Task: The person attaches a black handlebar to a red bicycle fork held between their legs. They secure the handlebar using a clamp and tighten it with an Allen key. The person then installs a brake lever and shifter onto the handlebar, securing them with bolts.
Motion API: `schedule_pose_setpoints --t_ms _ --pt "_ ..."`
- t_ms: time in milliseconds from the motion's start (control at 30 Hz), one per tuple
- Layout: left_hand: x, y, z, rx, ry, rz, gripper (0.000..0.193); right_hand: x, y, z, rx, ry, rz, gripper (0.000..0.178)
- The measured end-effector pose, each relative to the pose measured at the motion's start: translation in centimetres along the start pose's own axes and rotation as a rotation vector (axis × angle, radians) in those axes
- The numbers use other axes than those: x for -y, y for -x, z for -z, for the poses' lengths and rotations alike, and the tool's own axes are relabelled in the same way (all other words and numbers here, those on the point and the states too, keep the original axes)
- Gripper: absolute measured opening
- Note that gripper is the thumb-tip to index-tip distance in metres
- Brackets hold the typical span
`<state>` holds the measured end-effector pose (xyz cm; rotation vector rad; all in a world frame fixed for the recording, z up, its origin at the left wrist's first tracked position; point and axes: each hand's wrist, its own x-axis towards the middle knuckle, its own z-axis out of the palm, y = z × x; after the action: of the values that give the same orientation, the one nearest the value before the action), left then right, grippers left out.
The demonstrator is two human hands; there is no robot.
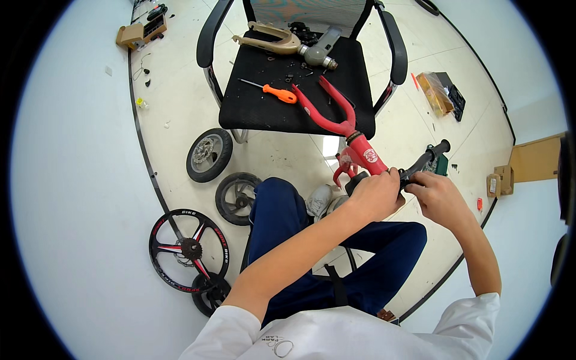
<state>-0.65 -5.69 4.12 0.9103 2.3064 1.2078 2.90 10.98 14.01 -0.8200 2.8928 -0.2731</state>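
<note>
A small red bike frame (366, 153) with a red fork lies tilted in front of me, its fork prongs resting on the black chair seat. At its near end is a black handlebar (427, 159) with a dark grip sticking out to the far right. My left hand (378, 193) is closed around the middle of the handlebar, by the top of the red tube. Close beside it, my right hand (438, 198) has its fingers curled and pinched at the same joint. What the right fingertips hold is hidden.
The office chair (258, 111) bears an orange-handled screwdriver (279, 94), a beige fork (282, 43), a grey metal part (324, 51) and small hardware. Several wheels, including a spoked black one (224, 252), lie at left. An open toolbox (450, 96) and cardboard boxes (505, 179) sit at right.
</note>
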Motion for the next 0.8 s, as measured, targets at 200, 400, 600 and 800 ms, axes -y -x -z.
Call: schedule_pose_setpoints --t_ms 200,400,600,800 --pt "0.0 -0.2 -0.2 -0.005 0.004 -0.018 0.033 -0.2 0.7 -1.1 -0.076 -0.068 -0.167 0.017" --pt "0.7 0.1 -0.7 -0.055 -0.009 -0.016 0.034 1.6 -2.2 2.4 -0.139 -0.155 0.003 0.022" --pt "0.0 -0.1 -0.9 -0.071 -0.017 0.004 0.033 -7.1 -15.2 -0.1 -0.159 -0.378 -0.146 0.013" --pt "-0.3 0.3 -0.8 -0.038 0.038 0.034 0.030 -17.0 -27.9 -11.1 -0.213 -0.215 -0.262 0.021"
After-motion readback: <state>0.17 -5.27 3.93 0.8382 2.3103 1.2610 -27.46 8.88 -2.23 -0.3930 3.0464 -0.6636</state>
